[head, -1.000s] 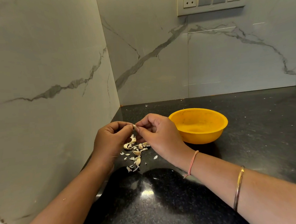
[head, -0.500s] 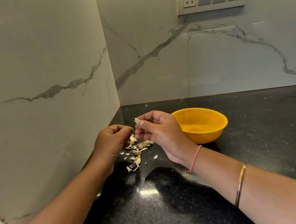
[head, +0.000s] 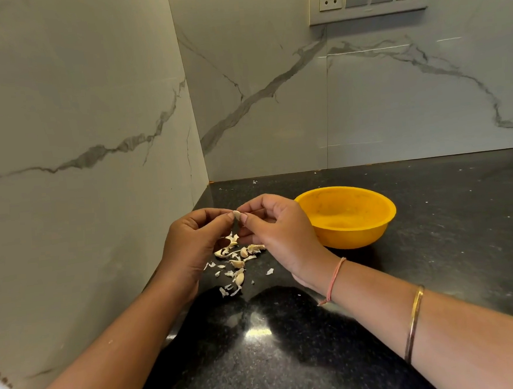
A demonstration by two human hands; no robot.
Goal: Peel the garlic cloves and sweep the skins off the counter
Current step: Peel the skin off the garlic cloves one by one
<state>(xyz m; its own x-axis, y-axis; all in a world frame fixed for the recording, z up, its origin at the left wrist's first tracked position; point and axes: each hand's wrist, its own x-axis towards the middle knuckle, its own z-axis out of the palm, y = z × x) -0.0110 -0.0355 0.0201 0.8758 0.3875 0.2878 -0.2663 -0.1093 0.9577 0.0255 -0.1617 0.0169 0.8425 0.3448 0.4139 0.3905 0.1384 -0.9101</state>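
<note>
Mid-peel: my left hand point(head: 192, 244) and right hand point(head: 278, 235) both pinch 1 garlic clove point(head: 237, 215) above the skins point(head: 234, 265) on the counter point(head: 434, 242). Next I'd strip remaining skin; bowl point(head: 346, 215) just right. Sweep not started.

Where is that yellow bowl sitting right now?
In the head view, the yellow bowl sits on the black counter, right of centre, just beyond the right hand.
</note>
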